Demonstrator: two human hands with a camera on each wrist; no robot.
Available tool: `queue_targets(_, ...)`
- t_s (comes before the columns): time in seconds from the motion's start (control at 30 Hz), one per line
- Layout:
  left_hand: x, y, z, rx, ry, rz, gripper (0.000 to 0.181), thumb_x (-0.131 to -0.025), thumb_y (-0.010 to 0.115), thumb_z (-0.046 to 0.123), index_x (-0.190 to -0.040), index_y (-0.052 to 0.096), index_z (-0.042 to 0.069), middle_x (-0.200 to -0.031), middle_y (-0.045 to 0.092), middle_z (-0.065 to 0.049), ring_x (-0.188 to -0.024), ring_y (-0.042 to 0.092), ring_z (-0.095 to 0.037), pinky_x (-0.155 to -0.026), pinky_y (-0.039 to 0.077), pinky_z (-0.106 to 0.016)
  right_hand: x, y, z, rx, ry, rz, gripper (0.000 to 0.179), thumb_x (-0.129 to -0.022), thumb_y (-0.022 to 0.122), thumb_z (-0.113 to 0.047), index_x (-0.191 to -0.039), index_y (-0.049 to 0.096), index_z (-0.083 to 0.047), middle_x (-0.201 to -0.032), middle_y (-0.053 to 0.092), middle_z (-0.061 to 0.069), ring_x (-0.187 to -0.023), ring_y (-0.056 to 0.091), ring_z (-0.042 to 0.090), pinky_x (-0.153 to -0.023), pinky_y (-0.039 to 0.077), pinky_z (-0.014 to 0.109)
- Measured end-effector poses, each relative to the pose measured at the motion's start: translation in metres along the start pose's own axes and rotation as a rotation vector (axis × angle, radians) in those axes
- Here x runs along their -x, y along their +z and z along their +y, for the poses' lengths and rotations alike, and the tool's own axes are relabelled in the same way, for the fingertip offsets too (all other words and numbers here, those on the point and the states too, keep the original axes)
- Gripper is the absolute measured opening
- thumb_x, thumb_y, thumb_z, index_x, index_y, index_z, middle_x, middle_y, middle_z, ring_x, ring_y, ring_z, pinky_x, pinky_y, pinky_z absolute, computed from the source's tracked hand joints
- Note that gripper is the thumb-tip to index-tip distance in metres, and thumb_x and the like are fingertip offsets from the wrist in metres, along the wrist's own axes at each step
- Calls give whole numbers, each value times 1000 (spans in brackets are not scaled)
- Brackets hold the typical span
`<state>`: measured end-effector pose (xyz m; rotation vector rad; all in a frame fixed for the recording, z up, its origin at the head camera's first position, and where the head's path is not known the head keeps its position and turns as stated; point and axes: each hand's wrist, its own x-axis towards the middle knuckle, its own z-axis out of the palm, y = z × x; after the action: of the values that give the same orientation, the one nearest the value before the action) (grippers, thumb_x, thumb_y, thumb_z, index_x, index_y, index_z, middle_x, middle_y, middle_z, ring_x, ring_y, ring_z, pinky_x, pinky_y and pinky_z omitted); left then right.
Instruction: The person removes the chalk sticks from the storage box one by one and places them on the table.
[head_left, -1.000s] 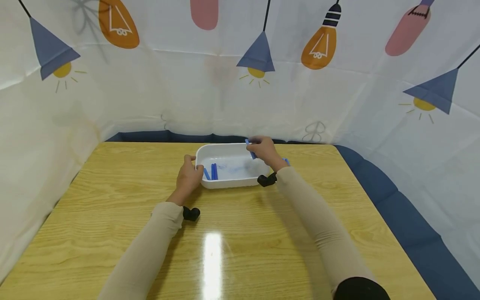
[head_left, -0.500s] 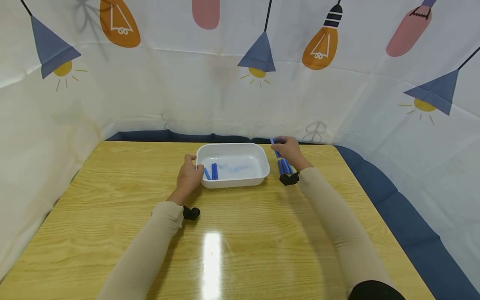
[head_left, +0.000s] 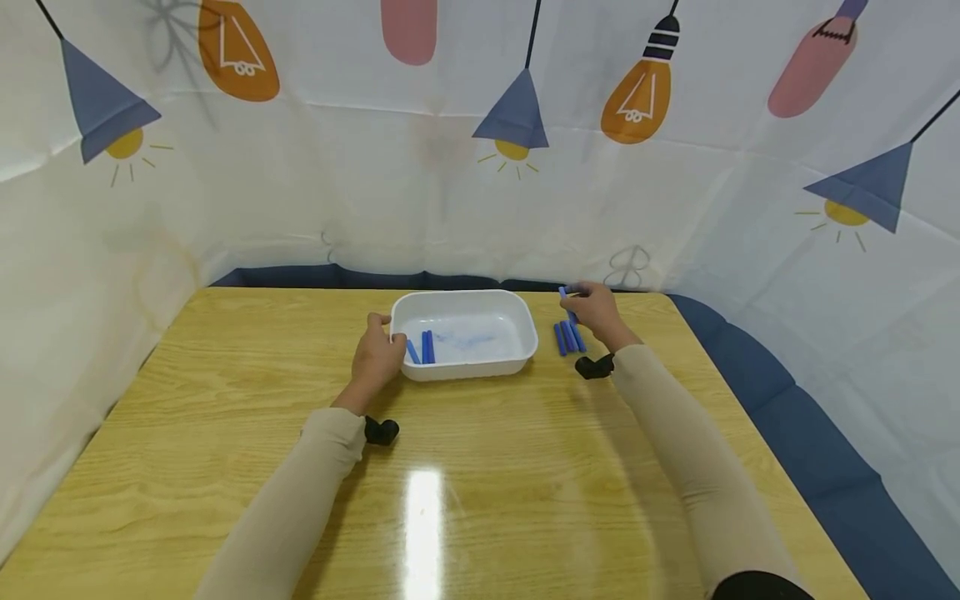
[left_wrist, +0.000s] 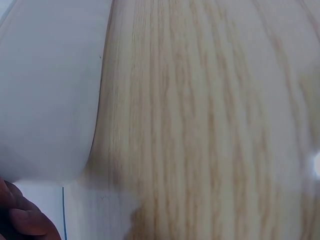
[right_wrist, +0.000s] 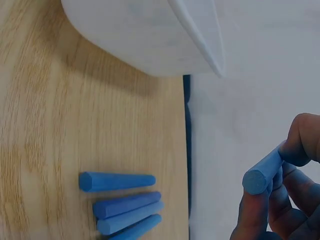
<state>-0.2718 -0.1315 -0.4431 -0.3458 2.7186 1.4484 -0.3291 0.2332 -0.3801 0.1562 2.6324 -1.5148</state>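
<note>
A white plastic tray (head_left: 465, 372) stands toward the far side of the table, faint blue smears on its floor. Three blue chalk sticks (head_left: 427, 347) lie at its left end. My left hand (head_left: 377, 357) grips that end, thumb at the near corner; in the left wrist view part of the hand (left_wrist: 31, 220) shows beside the tray's outer wall. To the tray's right, my right hand (head_left: 598, 312) pinches one blue chalk stick (right_wrist: 263, 171) between thumb and fingers, its fingertips stained blue. Close below it, several more chalk sticks (head_left: 570, 337) lie side by side on the table.
The wooden table (head_left: 480, 500) reaches toward the camera, with a bright light reflection on it. Behind its far edge hangs a white printed cloth (head_left: 420, 200) with a dark blue lower band. Black wrist straps sit on both arms.
My right hand has moved right with the chalk stick, from over the tray's right end to above the chalk row, uncovering that row. My left hand has stayed on the tray.
</note>
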Motion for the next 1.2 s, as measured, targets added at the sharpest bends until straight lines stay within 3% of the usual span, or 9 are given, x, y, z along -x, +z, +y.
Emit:
queue_targets(0.27,1,-1,-2,-6,23,10,54,-95,42,28,-144,29,11,-131,54,-18,-106,54,-28,-85,48,-40,1,-10,8,18,6,4,53,-92,55,-17,-142,45,-3,-121,57,21,-75,56,16,-83,51,41)
queue_targets(0.5,1,-2,-3,-15,23,9,54,-95,42,29,-144,28,11,-132,54,-19,-105,55,-28,-78,47,-36,-2,-17,24,23,44,41,49,-93,55,-19,-139,48,-3,-120,56,19,-98,60,32,-92,49,49)
queue_targets(0.7,1,0,-1,-12,27,11,53,-95,42,28,-144,29,12,-132,55,-18,-106,55,-28,-79,47,-37,-3,-22,38,12,97,64,45,-94,55,-19,-137,52,-5,-114,59,25,-72,56,14,-88,50,46)
queue_targets(0.77,1,0,-1,-9,26,9,53,-95,42,28,-144,29,11,-132,54,-18,-107,54,-28,-82,47,-39,-3,-23,42,23,111,64,44,-94,55,-20,-136,53,-5,-114,59,23,-70,55,11,-86,51,43)
queue_targets(1.03,3,-1,-2,-12,30,13,53,-95,41,28,-144,29,11,-131,55,-18,-106,55,-28,-80,47,-38,-5,-22,53,80,153,37,42,-94,56,-20,-131,57,-3,-126,57,18,-90,57,17,-80,52,33)
queue_targets(1.2,3,-2,-2,-13,37,11,53,-96,41,28,-144,29,10,-132,54,-19,-109,55,-29,-83,48,-39,-7,-19,62,145,161,33,40,-93,58,-20,-128,59,-1,-128,57,21,-102,58,25,-85,50,36)
